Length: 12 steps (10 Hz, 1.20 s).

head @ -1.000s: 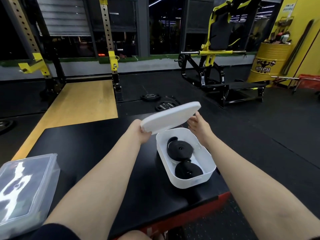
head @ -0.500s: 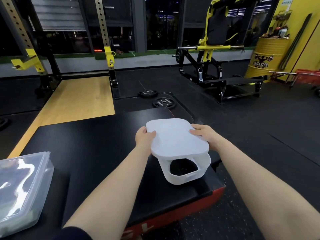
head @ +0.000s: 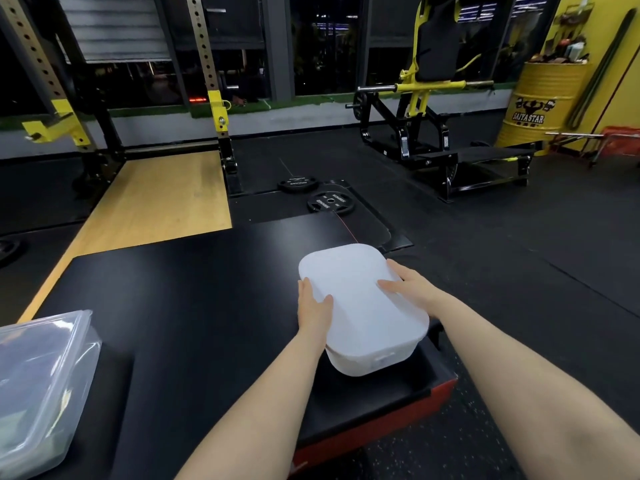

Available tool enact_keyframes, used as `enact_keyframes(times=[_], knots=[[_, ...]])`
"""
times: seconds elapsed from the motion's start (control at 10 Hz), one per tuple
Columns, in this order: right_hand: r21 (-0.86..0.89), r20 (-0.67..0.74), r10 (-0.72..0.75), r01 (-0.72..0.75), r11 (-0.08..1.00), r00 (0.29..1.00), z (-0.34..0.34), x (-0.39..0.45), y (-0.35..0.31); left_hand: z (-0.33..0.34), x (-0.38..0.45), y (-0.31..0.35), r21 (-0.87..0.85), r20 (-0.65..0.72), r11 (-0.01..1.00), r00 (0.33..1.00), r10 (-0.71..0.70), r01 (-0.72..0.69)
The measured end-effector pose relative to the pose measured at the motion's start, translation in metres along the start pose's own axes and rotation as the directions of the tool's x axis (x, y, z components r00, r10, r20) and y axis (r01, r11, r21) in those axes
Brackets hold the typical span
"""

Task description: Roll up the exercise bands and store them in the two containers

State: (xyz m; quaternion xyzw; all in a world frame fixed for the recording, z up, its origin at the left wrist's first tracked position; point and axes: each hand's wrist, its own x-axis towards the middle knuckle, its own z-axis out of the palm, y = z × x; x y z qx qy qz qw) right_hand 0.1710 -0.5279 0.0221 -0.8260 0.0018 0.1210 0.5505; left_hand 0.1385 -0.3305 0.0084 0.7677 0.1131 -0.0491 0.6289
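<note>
Press evenly with both flat hands, left hand [head: 313, 306] at the near-left edge and right hand [head: 407, 287] spread on top, seating the lid [head: 360, 292] onto the white container [head: 374, 360] at the platform [head: 194, 306] corner.

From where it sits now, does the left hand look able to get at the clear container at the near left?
Probably yes: the left hand rests on the white lid, and only bare black platform lies between it and the clear container.

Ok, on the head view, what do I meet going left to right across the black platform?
Clear lidded container at the left edge → left hand → white lid, on the white container → right hand.
</note>
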Motion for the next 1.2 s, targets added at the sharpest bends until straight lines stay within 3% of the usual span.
enact_keyframes(times=[0.4,0.5,0.6,0.7,0.8,1.0,1.1,1.2], knots=[[-0.133,-0.057,-0.028,0.020,0.991,0.998,0.005,0.011,0.013,0.013,0.006,-0.015,0.229,0.042,0.972,0.998,0.052,-0.061],[-0.278,-0.040,-0.027,0.015,0.960,0.999,0.007,0.012,0.018,0.015,0.009,-0.019,0.456,0.020,0.889,0.999,0.045,-0.049],[-0.663,-0.031,-0.049,0.016,0.748,0.998,0.013,0.018,0.023,0.014,0.013,-0.022,0.763,0.025,0.632,0.983,0.179,-0.135],[-0.790,0.007,-0.115,0.076,0.609,0.993,0.023,0.022,0.027,0.015,0.018,-0.024,0.835,0.131,0.501,0.967,0.218,-0.226],[-0.820,0.026,-0.114,0.086,0.566,0.993,0.026,0.023,0.031,0.016,0.020,-0.027,0.865,0.176,0.430,0.959,0.220,-0.258],[-0.828,0.033,-0.094,0.080,0.555,0.995,0.025,0.024,0.034,0.016,0.019,-0.028,0.849,0.194,0.456,0.960,0.201,-0.267],[-0.844,0.027,-0.077,0.064,0.533,0.997,0.025,0.024,0.030,0.009,0.021,-0.024,0.864,0.230,0.410,0.953,0.196,-0.293],[-0.855,0.020,-0.120,0.079,0.512,0.993,0.029,0.021,0.025,-0.007,0.019,-0.021,0.888,0.276,0.300,0.925,0.261,-0.350]])
